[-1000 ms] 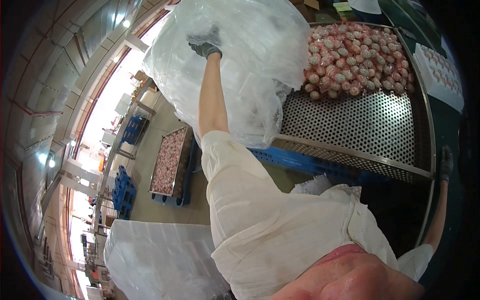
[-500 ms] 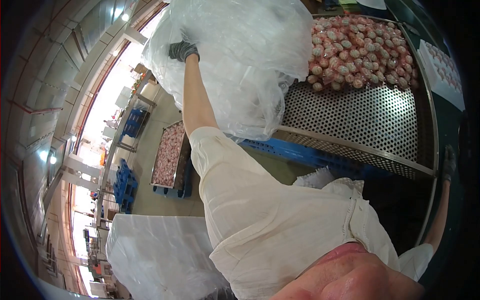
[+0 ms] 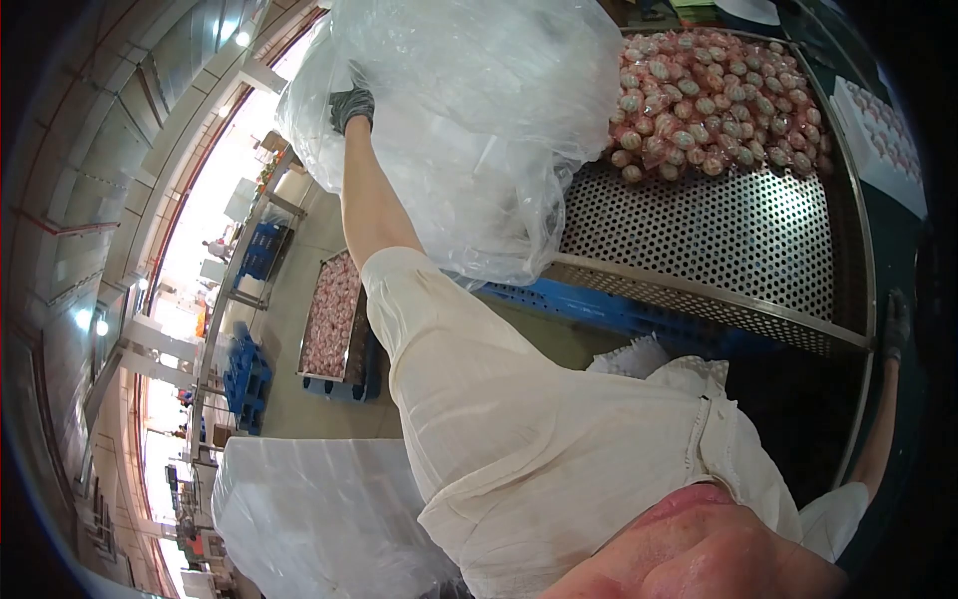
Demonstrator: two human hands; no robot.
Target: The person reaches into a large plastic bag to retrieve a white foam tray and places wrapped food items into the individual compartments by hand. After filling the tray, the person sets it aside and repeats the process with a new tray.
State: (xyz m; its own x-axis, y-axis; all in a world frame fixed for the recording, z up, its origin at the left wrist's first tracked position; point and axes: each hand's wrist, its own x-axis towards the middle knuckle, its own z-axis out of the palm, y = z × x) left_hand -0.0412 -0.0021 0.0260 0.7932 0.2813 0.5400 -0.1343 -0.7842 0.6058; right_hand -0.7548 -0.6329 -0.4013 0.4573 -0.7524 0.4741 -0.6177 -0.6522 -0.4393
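A large clear plastic bag point(image 3: 469, 120) bulges over the left end of a perforated metal tray point(image 3: 699, 235). My left hand point(image 3: 352, 107), in a dark grey glove, is closed on the bag's left side; its fingertips are partly lost in the folds. At the right edge of the view my right hand point(image 3: 896, 324), also gloved, lies with fingers stretched out on a dark green surface point(image 3: 893, 240). It is beside the tray's right rim and holds nothing that I can see. Many round pale items in clear and pink wrappers point(image 3: 714, 105) are heaped at the tray's far side.
A white tray of small items point(image 3: 878, 135) stands on the green surface. Beneath the metal tray is a blue pallet point(image 3: 589, 309). On the floor to the left sits a crate full of pinkish wrapped items point(image 3: 331, 319). A plastic-covered stack point(image 3: 319, 509) stands at lower left.
My left hand has shifted a little to the left, and the bag's left edge has moved with it. The right hand and the wrapped items stay where they were.
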